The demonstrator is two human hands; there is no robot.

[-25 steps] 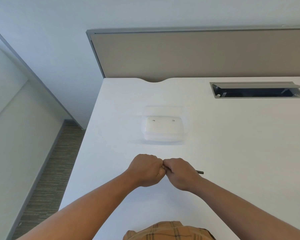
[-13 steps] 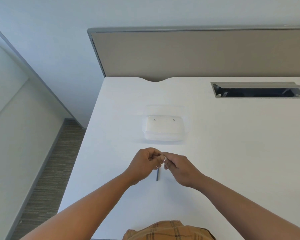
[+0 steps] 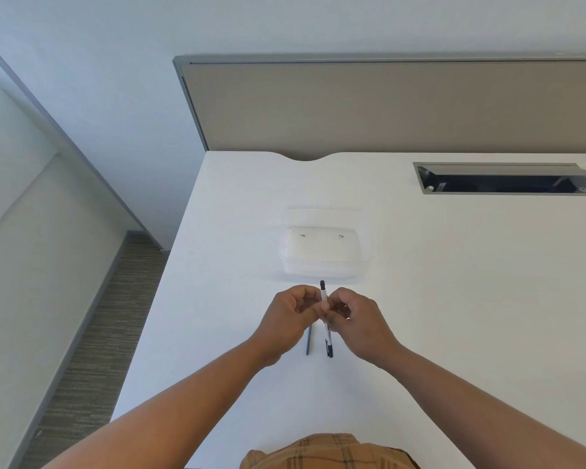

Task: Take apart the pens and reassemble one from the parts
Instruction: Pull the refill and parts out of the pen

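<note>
Starting at my left, my left hand was curled beside the slim white-barrelled pen with dark ends, thumb and fingertips pinched in narrow against its middle. Below that hand, a thin blue refill-like rod lay on the white desk, apart from the pen and just beside its lower end; I took it for a part already pulled out of a pen, though it was too small for me to be sure.

The pen itself stood nearly upright between my two hands, its dark top end poking above my knuckles and its dark clipped end hanging below them, close to the desk.

My right hand gripped the same pen from the other side, fingers folded tight around the barrel so the two hands touched at the middle. I judged this as a twisting or pulling grip on a joint in the barrel, but I could not tell whether any seam had opened.

Further back, the clear shallow plastic tray held two tiny dark specks, possibly small parts; they were too small to name.

By my reading the task was early to midway: one loose part out, this pen looking whole, and reassembly not yet begun.
</note>
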